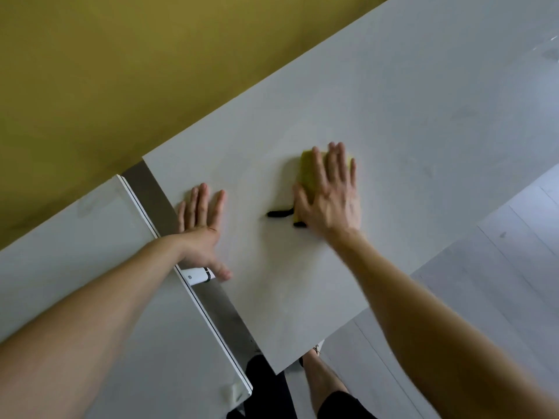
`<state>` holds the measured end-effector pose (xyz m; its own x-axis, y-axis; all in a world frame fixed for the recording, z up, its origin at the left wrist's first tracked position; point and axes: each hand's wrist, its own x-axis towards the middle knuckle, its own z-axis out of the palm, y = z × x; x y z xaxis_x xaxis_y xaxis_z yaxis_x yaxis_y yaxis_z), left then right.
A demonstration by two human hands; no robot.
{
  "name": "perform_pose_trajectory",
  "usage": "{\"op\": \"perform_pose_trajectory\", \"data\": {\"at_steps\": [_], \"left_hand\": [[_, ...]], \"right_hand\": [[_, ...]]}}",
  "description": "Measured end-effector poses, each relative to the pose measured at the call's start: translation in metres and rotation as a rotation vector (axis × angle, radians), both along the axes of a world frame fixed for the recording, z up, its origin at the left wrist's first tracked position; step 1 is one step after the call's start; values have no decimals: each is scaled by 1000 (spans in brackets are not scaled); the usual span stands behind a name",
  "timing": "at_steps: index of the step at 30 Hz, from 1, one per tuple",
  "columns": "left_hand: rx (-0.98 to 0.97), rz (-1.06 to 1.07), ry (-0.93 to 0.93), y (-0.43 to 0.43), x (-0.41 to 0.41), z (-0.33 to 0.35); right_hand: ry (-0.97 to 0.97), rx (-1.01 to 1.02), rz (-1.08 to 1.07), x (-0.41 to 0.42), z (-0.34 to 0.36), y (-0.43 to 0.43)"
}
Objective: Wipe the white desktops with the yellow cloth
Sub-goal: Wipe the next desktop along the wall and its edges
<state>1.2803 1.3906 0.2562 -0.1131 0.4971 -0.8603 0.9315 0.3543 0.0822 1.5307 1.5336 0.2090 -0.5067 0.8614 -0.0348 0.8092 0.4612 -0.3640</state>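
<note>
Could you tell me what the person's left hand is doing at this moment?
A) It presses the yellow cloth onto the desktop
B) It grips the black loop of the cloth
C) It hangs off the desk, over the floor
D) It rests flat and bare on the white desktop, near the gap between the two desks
D: the left hand lies palm down with fingers spread on the white desktop, while the right hand presses the yellow cloth.

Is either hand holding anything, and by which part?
Nothing gripped: right hand presses flat on the yellow cloth; left hand lies flat on the white desktop.
</note>
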Motion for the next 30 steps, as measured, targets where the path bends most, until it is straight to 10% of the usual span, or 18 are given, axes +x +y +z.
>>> {"op": "perform_pose_trajectory", "data": {"at_steps": [6,13,21,30], "left_hand": [[41,17,-10,-2,1,2],[59,-15,7,-4,3,0],[53,-44,49,-3,2,-1],[77,-23,-4,-5,4,-2]], "right_hand": [[59,35,557,-1,1,-108],[-125,54,-157,72,9,20],[0,-13,329,0,9,-199],[-112,44,-341,111,5,-115]]}}
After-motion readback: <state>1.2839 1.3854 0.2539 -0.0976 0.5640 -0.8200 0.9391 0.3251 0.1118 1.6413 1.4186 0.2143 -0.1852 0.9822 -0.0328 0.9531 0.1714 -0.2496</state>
